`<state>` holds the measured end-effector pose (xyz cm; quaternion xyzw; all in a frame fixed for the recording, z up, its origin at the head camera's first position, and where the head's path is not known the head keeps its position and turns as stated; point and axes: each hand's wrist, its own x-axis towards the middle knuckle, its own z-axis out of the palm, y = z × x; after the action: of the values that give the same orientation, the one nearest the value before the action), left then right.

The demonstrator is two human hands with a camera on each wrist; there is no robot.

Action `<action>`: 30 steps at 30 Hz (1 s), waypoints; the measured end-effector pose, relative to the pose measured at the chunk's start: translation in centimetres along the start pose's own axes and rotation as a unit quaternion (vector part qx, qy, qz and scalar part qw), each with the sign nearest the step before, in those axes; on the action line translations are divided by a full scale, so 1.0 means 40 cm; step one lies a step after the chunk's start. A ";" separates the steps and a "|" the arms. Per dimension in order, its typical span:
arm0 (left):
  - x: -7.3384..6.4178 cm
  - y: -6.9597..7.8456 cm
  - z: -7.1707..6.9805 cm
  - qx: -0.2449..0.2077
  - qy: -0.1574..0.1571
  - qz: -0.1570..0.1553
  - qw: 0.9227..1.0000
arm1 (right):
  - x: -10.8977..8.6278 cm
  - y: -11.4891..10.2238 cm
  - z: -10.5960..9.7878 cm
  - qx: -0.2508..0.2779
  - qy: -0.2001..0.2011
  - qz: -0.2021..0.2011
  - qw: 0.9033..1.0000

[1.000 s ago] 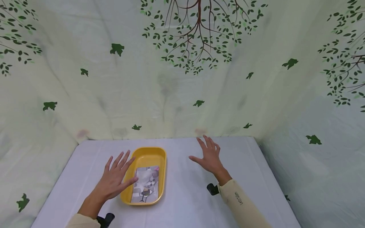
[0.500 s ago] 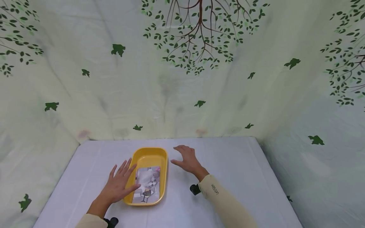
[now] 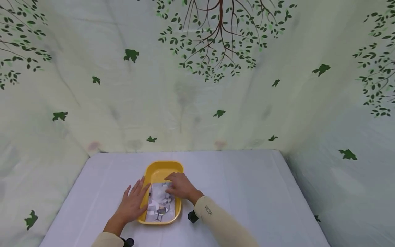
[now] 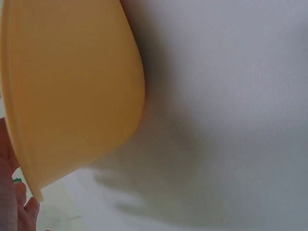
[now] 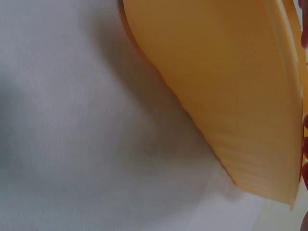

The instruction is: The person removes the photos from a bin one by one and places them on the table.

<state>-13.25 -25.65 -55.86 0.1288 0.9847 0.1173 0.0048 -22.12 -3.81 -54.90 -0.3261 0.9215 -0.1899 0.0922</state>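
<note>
White table (image 3: 247, 192). Yellow tray (image 3: 158, 175) on it, seven o'clock in head view. Printed sheet (image 3: 158, 203) inside, at six o'clock end. Left hand (image 3: 131, 203) released, at tray's nine o'clock. Right hand (image 3: 182, 187) loose, over sheet's one o'clock corner.

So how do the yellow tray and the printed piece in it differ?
Colour: the yellow tray is plain; the printed piece is mostly grey-white and patterned.
Size: the tray is larger; the printed piece covers only part of its floor.
Corners: the tray's are rounded, the printed piece's squared.
Shared: both longer than wide.
</note>
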 end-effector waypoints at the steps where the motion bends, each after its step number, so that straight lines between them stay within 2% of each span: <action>1: -0.001 -0.001 0.003 0.004 -0.004 -0.001 1.000 | 0.005 -0.007 0.009 -0.004 -0.008 0.000 1.000; 7: -0.008 -0.005 0.022 0.001 -0.014 -0.001 1.000 | 0.021 -0.043 0.036 0.002 -0.041 0.022 0.999; 16: -0.008 -0.011 0.041 0.008 -0.016 -0.005 1.000 | 0.049 -0.082 0.052 0.037 -0.039 0.091 0.994; 24: -0.006 -0.011 0.046 0.011 0.008 0.000 1.000 | 0.061 -0.112 0.077 0.059 -0.044 0.147 0.986; 30: -0.006 -0.006 0.041 0.008 0.009 0.004 1.000 | 0.051 -0.118 0.107 0.033 -0.023 0.173 0.984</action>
<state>-13.01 -25.58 -57.52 0.1314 0.9852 0.1103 -0.0051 -19.75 -9.71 -56.94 -0.1628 0.9547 -0.1942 0.1559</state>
